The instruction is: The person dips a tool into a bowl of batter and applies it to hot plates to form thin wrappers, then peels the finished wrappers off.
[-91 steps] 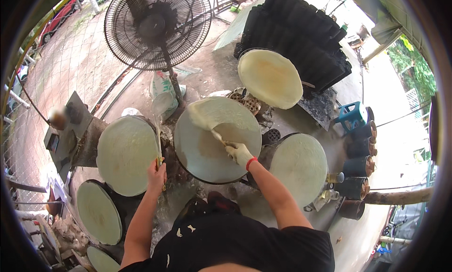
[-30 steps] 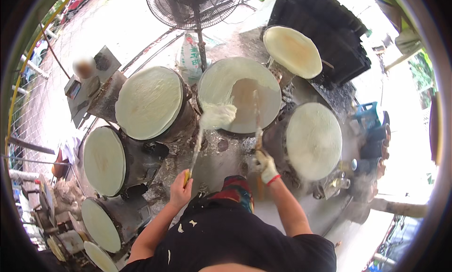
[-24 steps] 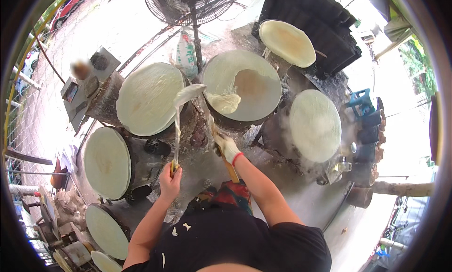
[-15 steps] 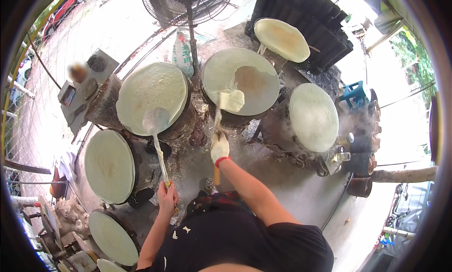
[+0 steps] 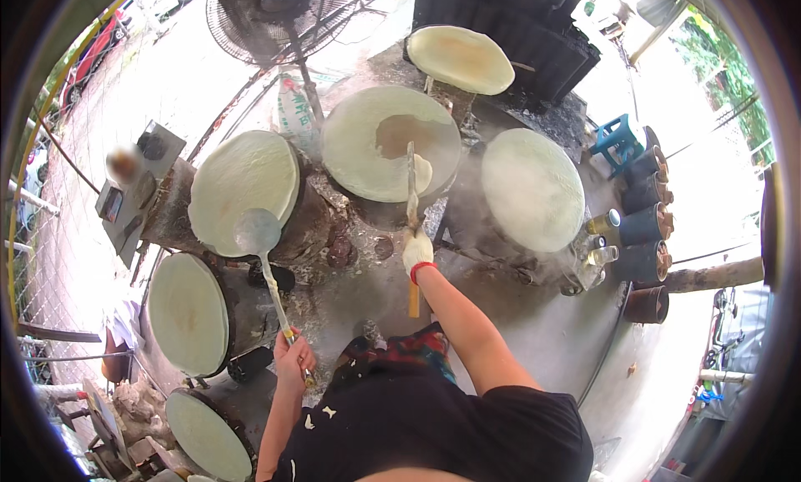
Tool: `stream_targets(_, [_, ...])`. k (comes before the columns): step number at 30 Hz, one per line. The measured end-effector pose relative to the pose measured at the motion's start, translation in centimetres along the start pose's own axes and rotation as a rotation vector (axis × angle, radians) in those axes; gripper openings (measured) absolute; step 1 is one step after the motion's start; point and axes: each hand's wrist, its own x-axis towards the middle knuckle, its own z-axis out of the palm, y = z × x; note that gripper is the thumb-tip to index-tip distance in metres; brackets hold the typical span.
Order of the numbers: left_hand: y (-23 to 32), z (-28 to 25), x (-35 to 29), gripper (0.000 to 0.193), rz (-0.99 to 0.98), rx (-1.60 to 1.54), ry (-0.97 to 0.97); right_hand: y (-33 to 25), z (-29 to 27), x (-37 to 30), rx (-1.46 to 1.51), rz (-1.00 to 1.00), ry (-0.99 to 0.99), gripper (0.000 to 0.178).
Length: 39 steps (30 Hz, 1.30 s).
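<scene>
Here the left hand (image 5: pixel 294 357) is wrapping its bare fingers around the ladle (image 5: pixel 258 231), whose bowl is hanging over the near edge of the pale round sheet (image 5: pixel 238 177) at left. Over in the middle, the gloved right hand (image 5: pixel 418 250) is clasping a wooden-handled spreader (image 5: pixel 411 181), its far end lying over the batter-coated central griddle (image 5: pixel 405 137), where a brown patch is showing through, while steam is hanging over the pale disc (image 5: pixel 538 194) at right.

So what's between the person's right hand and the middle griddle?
In the head view, a stick in the right hand spans the gap, ending over the griddle.
</scene>
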Motion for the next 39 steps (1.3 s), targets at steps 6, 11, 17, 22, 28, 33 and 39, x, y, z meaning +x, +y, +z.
stream_targets(6, [-2.2,6.2,1.1,0.016,0.002,-0.059,-0.032,5.4,-5.9,1.3,-0.417,-0.214,-0.292,0.038])
stream_targets(11, [-4.0,13.5,2.2,0.014,-0.023,-0.086,-0.076,2.6,-13.5,8.0,-0.324,-0.149,-0.205,0.040])
stream_targets(17, [-5.4,20.6,3.4,0.011,-0.045,-0.077,-0.119,5.6,-16.7,13.1,-0.674,-0.506,-0.374,0.034])
stream_targets(22, [-5.8,22.8,4.0,0.012,-0.090,-0.063,-0.152,2.1,-16.5,14.9,-0.469,-0.443,-0.414,0.031])
stream_targets(28, [-4.9,22.1,5.3,0.014,-0.084,-0.134,-0.163,6.6,-19.6,8.3,-0.382,-0.379,-0.453,0.038])
stream_targets(33, [-2.9,21.3,6.5,0.014,-0.125,-0.109,-0.201,-2.1,-14.7,21.6,-0.593,-0.328,0.002,0.036])
stream_targets(39, [-1.2,18.0,7.0,0.014,-0.112,-0.117,-0.212,-4.6,-12.7,19.0,-0.243,-0.392,-0.116,0.044])
